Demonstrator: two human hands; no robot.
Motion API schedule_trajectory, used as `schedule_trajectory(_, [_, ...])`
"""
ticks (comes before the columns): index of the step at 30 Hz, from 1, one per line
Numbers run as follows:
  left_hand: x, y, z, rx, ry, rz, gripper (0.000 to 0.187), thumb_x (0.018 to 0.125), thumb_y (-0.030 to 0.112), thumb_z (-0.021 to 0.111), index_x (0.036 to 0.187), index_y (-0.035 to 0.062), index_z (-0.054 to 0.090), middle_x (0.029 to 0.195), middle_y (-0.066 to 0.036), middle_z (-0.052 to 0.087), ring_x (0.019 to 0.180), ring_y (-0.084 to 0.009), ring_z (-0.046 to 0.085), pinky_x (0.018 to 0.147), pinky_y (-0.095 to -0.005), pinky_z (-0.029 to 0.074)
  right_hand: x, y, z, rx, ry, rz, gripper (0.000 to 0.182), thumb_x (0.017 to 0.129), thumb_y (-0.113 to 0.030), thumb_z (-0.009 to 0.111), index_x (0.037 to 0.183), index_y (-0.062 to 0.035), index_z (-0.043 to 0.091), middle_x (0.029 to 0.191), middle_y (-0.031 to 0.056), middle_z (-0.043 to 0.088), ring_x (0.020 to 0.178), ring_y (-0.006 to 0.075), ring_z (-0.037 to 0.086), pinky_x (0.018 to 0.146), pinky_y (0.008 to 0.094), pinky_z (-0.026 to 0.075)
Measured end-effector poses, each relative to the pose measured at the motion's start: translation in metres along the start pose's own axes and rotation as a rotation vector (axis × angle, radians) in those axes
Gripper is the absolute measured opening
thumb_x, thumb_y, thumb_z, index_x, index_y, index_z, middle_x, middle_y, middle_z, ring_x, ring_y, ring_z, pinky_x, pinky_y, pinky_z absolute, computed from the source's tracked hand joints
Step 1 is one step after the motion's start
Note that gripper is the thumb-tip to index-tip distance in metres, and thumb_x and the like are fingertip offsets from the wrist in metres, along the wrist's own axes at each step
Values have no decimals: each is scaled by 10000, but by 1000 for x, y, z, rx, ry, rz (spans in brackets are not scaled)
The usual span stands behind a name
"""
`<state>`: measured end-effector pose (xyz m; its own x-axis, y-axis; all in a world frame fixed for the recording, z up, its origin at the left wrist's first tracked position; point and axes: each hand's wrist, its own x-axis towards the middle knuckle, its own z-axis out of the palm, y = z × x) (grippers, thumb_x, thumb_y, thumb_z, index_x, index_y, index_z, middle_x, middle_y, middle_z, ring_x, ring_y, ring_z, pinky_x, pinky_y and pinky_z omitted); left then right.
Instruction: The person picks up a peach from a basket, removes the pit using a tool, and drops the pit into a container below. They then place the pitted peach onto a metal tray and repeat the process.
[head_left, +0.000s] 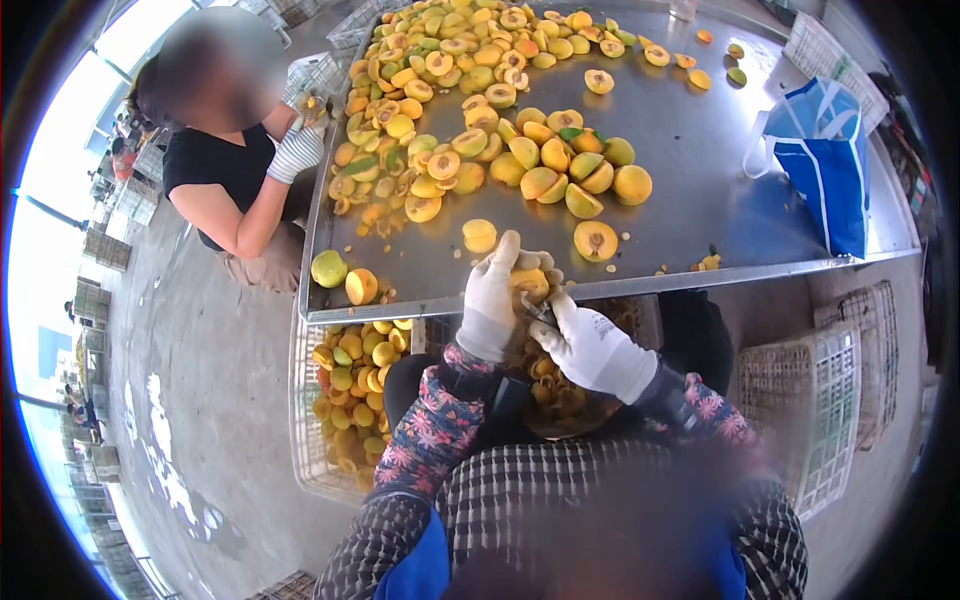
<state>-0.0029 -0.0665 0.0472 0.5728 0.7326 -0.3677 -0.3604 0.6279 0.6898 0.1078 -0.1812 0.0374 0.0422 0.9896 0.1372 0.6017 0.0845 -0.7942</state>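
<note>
In the head view my left hand (490, 300), in a white work glove, closes its fingers round a yellow peach half (530, 285) just off the table's front edge. My right hand (598, 350), gloved too, grips a small metal hand tool (540, 312) against that fruit; the tool's exact kind is partly hidden. Straight ahead on the metal table (690, 190) lies a cut peach half (596, 241), stone side up. Another peach half (479, 236) rests near my left fingertips. A heap of peaches (570, 160) and halves sits beyond.
Across the left corner a co-worker (225, 170) in white gloves handles fruit. A blue bag (825, 165) stands at the table's right side. Below are a crate of peaches (350, 390), a container of fruit pieces (560, 400) between my knees, and a white crate (800, 400) at right.
</note>
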Motion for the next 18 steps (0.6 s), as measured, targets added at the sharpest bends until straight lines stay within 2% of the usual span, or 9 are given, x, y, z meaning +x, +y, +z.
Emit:
schedule_trajectory(1, [0,0,0,11,-11,12,384,960,353,608,849,-14,594,812,-137,650,733,-254,666,675,-357,562,0,3,1,136,5,-18,302,969,-223,543,1120,28,469,760,242,624,715,440,608,615,483,463])
schedule_trajectory(3, [-1,0,2,31,-36,40,394,949,358,626,843,-21,599,786,-141,650,716,-250,664,663,-343,555,-1,8,2,142,8,-41,310,971,-218,536,1137,34,466,762,247,619,725,443,606,620,482,461])
schedule_trajectory(5, [3,2,-4,220,-82,20,486,937,441,606,880,-41,631,880,-169,668,759,-248,657,690,-337,543,0,6,0,149,-25,-36,349,973,-217,531,1186,47,448,774,253,617,741,446,605,626,482,459])
schedule_trajectory(6, [5,4,-4,317,-106,12,536,931,482,596,898,-51,648,927,-183,677,781,-247,654,704,-334,537,0,6,-3,82,-60,-11,362,973,-204,527,1218,47,435,816,250,617,756,442,604,637,472,461])
schedule_trajectory(8, [2,10,0,417,-77,-36,502,926,455,616,884,-44,636,903,-178,671,754,-256,651,692,-350,538,-5,6,-6,-47,-139,44,397,974,-177,519,1282,47,409,899,243,619,785,435,602,659,451,467])
schedule_trajectory(9, [1,13,3,467,-63,-58,485,923,442,626,877,-41,631,891,-176,669,741,-260,650,686,-358,539,-6,5,-5,-1,-111,34,425,973,-188,525,1304,45,394,871,227,622,678,424,591,593,441,460])
schedule_trajectory(12, [9,1,-7,269,-172,-68,422,914,385,659,843,-28,603,842,-164,654,712,-281,651,669,-383,544,-9,2,-2,454,-182,296,430,990,-232,505,1300,43,389,863,250,629,706,431,612,596,465,462])
schedule_trajectory(15, [2,-15,1,84,-42,26,378,909,339,677,826,-18,584,820,-156,640,699,-299,657,652,-391,552,-12,-4,-5,738,-268,551,427,998,-248,492,1299,40,396,897,260,623,741,421,619,615,452,462])
schedule_trajectory(18, [-1,-15,4,-42,-3,-103,357,921,354,670,863,13,577,788,-130,645,663,-245,657,622,-357,560,-18,7,5,214,38,-77,377,992,-236,502,1253,26,430,873,269,623,746,424,620,609,457,459])
